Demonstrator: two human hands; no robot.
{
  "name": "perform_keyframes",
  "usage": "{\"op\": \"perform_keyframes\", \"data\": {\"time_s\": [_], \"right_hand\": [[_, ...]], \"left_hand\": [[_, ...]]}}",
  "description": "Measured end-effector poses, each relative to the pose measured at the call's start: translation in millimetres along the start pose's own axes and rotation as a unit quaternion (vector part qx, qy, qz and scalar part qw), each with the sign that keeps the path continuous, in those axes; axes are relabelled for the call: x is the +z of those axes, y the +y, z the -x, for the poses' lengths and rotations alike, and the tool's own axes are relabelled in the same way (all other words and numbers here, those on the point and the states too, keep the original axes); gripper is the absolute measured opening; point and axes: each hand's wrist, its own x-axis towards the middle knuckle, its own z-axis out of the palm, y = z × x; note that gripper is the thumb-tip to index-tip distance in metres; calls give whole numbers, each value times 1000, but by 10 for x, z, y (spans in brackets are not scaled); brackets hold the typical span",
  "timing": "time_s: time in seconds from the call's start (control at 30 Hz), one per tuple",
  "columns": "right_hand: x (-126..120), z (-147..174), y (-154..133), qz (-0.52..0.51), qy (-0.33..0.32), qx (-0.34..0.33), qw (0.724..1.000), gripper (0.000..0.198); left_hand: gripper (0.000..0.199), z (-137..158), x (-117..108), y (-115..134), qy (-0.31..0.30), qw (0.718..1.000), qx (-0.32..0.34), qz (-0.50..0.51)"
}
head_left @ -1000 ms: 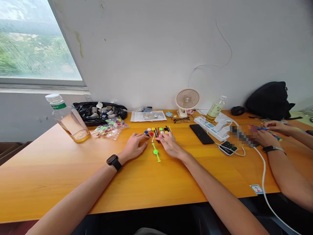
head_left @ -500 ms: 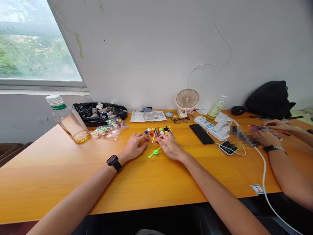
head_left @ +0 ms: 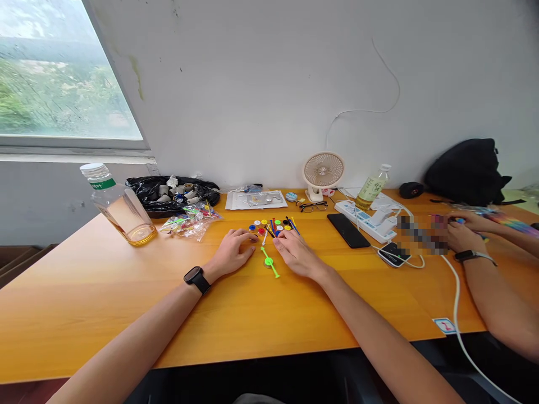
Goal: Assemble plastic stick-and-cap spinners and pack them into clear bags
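Note:
A bright green spinner arrow (head_left: 269, 262) sits on a small clear round base on the table between my hands. My left hand (head_left: 231, 251) rests on the tabletop to the left of it, thumb and fingers apart in a loose curve. My right hand (head_left: 298, 253) is just right of the arrow, fingers bent and thumb a little apart, not touching it. Beyond my fingertips lie small round discs, among them a red disc (head_left: 261, 231) and a yellow disc (head_left: 264, 223). Several thin coloured sticks (head_left: 293, 225) lie by the right fingers, partly hidden.
A tilted-looking bottle (head_left: 120, 207) and a plastic bag of coloured parts (head_left: 191, 220) stand left. Behind are a fan (head_left: 323, 171) and glasses (head_left: 313, 207). To the right lie a black phone (head_left: 347, 230), a power strip (head_left: 364, 220) and another person's hands (head_left: 465, 238).
The green arrow has turned on its base and now slants from upper left to lower right. My right fingers have come off its end. My left hand stays in place.

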Motion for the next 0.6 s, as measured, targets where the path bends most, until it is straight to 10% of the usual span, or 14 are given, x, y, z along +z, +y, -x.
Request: {"op": "perform_keyframes", "data": {"time_s": [0.6], "right_hand": [[-43, -35, -9, -100, 98, 8, 990, 31]], "left_hand": [[25, 8, 1, -10, -2, 1000, 2, -2]]}}
